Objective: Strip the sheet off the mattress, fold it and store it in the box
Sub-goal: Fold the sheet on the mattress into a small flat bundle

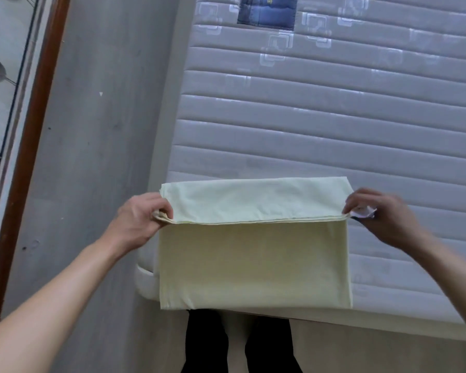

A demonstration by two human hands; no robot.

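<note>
A pale yellow sheet (253, 254), folded into a thick rectangle of several layers, lies on the near left corner of the bare quilted mattress (334, 117). Its far part is doubled back toward me, and the stacked edges run across the middle. My left hand (140, 219) pinches the left end of that edge. My right hand (379, 214) pinches the right end, where a small white tag shows under the fingers. The sheet's near edge hangs slightly over the mattress front. No box is in view.
Grey floor (97, 157) runs along the left of the bed, bordered by a brown wooden strip (24, 157) and a patterned wall panel. A blue label (267, 12) sits on the mattress at the far end. My dark-clothed legs (240, 345) stand at the mattress front.
</note>
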